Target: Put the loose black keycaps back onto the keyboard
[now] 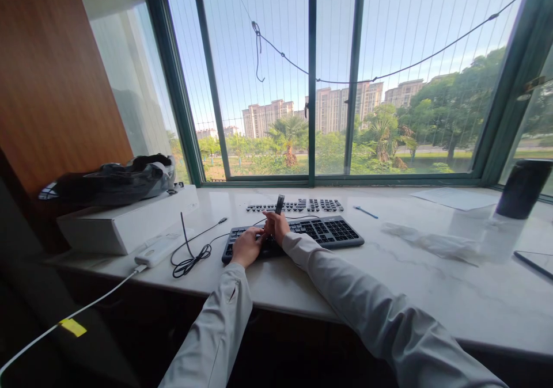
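A black keyboard [341, 231] lies near the front edge of the counter. Behind it, loose black keycaps [322, 205] are set out in rows. My right hand [277, 227] is over the keyboard's left half, its fingers closed round a slim dark handle [280, 204] that stands up above them; the handle's lower end is hidden. Beside it my left hand [247, 248] rests at the keyboard's left part, fingers bent together and touching near the right hand. Whether the left fingers pinch anything small cannot be seen.
On the left are a coiled black cable [190, 266], a white adapter [158, 251] and a white box [125, 222] with a dark bag [116, 182] on it. To the right lie a blue stick [366, 211], clear plastic bags [436, 243], paper [453, 198] and a black cylinder [523, 189].
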`<state>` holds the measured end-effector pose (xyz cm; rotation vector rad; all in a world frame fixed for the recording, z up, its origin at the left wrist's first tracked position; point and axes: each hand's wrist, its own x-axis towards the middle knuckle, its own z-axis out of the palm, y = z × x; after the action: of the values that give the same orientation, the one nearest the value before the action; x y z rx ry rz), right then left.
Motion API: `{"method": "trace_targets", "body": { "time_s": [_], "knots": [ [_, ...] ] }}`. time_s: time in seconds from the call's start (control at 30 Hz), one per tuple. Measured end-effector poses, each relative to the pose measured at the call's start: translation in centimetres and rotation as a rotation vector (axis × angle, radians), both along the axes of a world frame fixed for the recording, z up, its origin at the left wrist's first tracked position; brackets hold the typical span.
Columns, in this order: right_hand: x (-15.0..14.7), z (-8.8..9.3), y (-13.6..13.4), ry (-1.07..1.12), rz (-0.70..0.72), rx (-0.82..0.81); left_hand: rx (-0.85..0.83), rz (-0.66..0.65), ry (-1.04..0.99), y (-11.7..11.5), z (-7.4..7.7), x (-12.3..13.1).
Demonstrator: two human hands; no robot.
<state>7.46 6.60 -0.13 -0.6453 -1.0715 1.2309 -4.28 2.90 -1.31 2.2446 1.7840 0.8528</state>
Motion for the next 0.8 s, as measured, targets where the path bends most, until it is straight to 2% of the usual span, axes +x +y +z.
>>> {"method": "trace_targets", "body": {
  "time_s": [0.1,0.2,0.8],
  "knots": [
    [0.3,0.8,-0.7,0.204,0.144,-0.076,-0.01,-0.004,-0.015,0.0,0.2,0.0],
    [0.7,1.3,-1.2,0.303,0.208,-0.112,-0.018,-0.021,-0.032,0.0,0.4,0.0],
    [1.8,1.3,-0.3,0.563,0.21,-0.168,0.071,-0.161,-0.254,-1.3,0.7,0.1]
  ]
}}
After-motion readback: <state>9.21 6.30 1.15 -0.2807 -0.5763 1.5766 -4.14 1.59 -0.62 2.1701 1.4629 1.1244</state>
